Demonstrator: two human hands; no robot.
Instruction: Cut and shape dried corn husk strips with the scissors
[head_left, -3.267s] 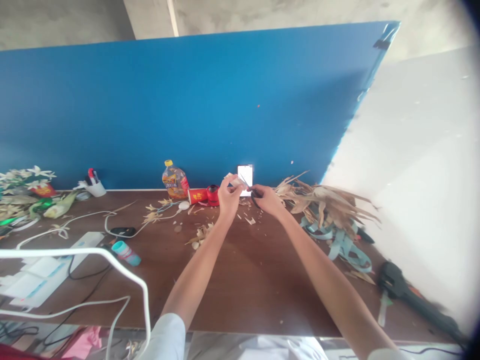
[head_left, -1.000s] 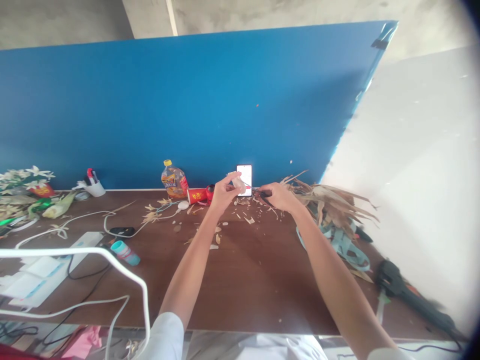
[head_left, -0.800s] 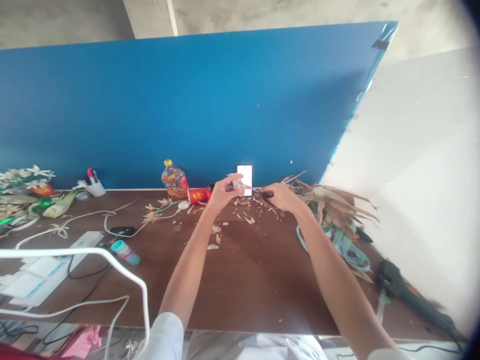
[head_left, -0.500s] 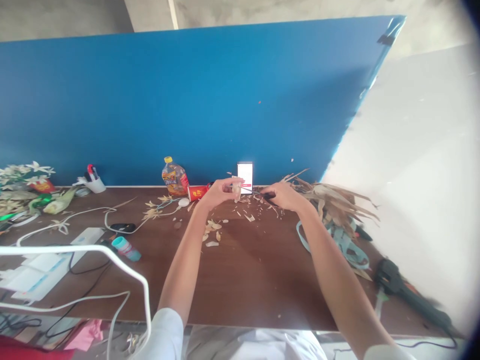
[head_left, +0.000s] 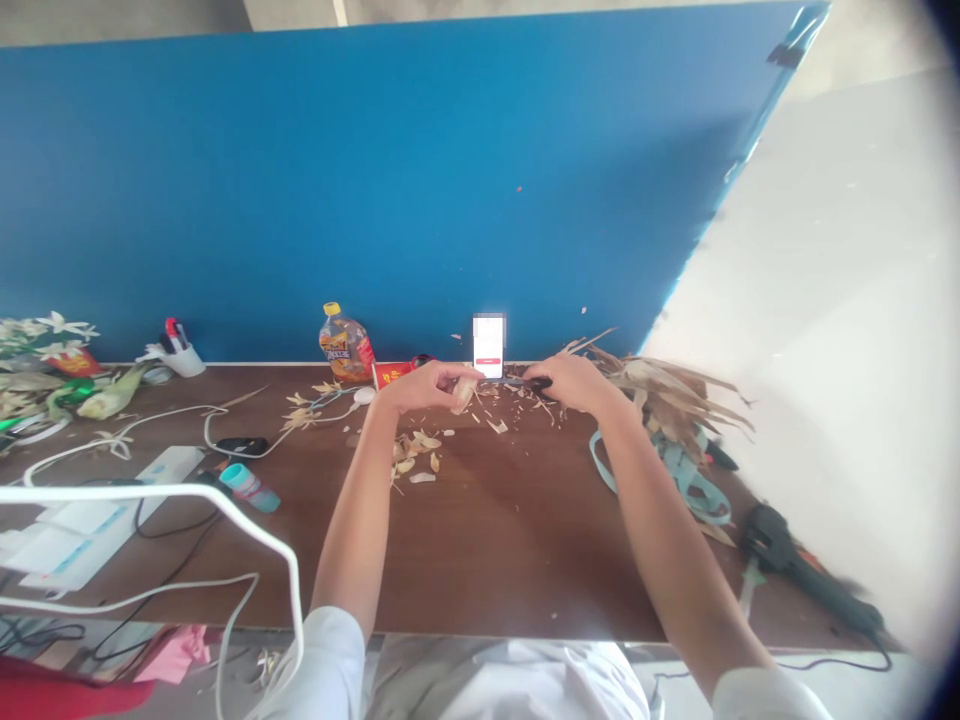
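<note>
My left hand pinches a small pale piece of dried husk between thumb and fingers, a little above the table. My right hand is wrapped round the black handles of a pair of scissors. Their blades point left, towards the husk piece; whether they are parted is too small to tell. Beneath both hands lie scattered husk trimmings. Close to my left forearm is a little pile of cut petal-like pieces. A phone with a lit screen leans upright behind the hands.
A bottle and a red paper cup stand behind my left hand. Dried husks and pale blue ribbon lie right, near a glue gun. Leftward are cables, a power strip and a white tube frame.
My left hand has moved slightly left and down, and the husk piece now tilts, farther from the scissors. My right hand keeps its grip. The whole view has shifted a little.
</note>
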